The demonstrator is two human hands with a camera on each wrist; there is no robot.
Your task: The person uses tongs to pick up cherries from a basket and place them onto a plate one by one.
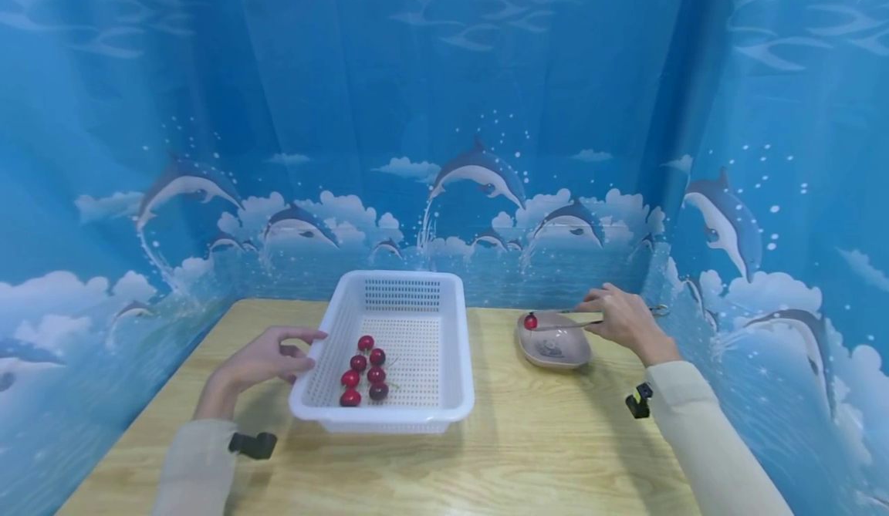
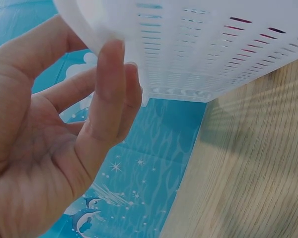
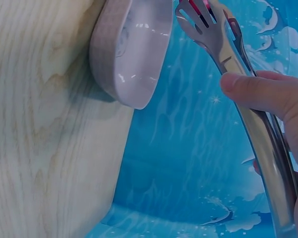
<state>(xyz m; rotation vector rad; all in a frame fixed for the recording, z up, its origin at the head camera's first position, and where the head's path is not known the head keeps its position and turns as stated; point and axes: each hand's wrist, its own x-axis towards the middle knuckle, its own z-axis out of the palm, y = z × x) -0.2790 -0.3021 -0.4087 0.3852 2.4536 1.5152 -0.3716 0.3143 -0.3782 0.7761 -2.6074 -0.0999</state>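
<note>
A white plastic basket (image 1: 458,354) with slotted walls stands mid-table, several red and dark cherries (image 1: 350,379) lying in its left front part. At its left side, my left hand (image 1: 260,358) holds the rim between thumb and fingers; the left wrist view shows fingertips (image 2: 111,74) under the rim. My right hand (image 1: 625,319) grips metal tongs (image 3: 265,153) with slotted, fork-like ends. Between those ends is one red cherry (image 1: 531,322), over the far left part of a small pinkish bowl (image 1: 556,352). In the right wrist view the slotted end partly hides that cherry.
The light wooden table (image 1: 514,446) ends at its back edge behind the basket and bowl. Blue curtains (image 1: 444,115) printed with dolphins hang at the back and both sides. A band of bare wood separates the basket from the bowl.
</note>
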